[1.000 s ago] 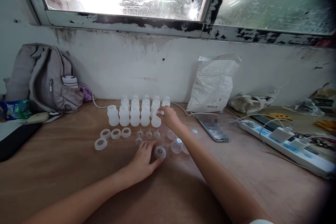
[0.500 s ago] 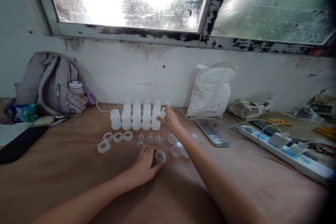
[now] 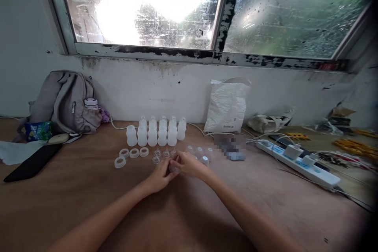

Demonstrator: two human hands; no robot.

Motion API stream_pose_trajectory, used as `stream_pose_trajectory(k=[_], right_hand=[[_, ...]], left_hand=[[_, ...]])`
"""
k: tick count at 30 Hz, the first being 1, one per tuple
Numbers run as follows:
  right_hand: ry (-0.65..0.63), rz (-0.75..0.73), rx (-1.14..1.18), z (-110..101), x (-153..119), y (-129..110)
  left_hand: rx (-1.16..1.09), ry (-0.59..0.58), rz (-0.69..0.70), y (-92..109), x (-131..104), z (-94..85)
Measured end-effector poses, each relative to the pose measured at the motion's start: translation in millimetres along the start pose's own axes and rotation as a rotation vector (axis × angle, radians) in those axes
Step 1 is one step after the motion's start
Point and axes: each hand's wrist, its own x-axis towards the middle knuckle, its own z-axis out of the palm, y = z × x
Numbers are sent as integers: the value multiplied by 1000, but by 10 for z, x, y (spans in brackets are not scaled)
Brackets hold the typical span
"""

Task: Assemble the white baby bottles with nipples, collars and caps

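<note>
My left hand point(image 3: 159, 175) is closed around a clear baby-bottle nipple in a collar ring point(image 3: 173, 169), low over the table. From the other side my right hand point(image 3: 189, 164) pinches at the top of the same nipple; its fingertips partly cover it. Several loose clear nipples point(image 3: 156, 160) stand just beyond my hands. To their left lie several translucent collar rings point(image 3: 143, 152). Clear domed caps point(image 3: 204, 160) are right of my right hand, partly hidden by it. Behind, open white bottles point(image 3: 152, 137) form a front row, with nipple-topped bottles point(image 3: 182, 129) in the back row.
A grey backpack point(image 3: 69, 102) leans at the left wall, near a black case point(image 3: 32, 163). On the right are a white plastic mailer point(image 3: 226, 106), a partly blurred phone point(image 3: 234, 153) and a power strip point(image 3: 298, 165) with cables.
My right hand has left the right end of the back bottle row and come down to the nipple and ring in my left hand. A nipple-topped bottle now shows there. The view has shifted.
</note>
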Motion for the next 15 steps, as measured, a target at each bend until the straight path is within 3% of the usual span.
stream_pose_trajectory(k=[3, 8, 15], right_hand=[[-60, 52, 324, 26, -143, 21], [57, 130, 927, 349, -262, 73], [93, 34, 1012, 507, -270, 55]], left_hand=[[-29, 32, -3, 49, -36, -28], [102, 109, 18, 95, -121, -26], [323, 89, 89, 207, -251, -99]])
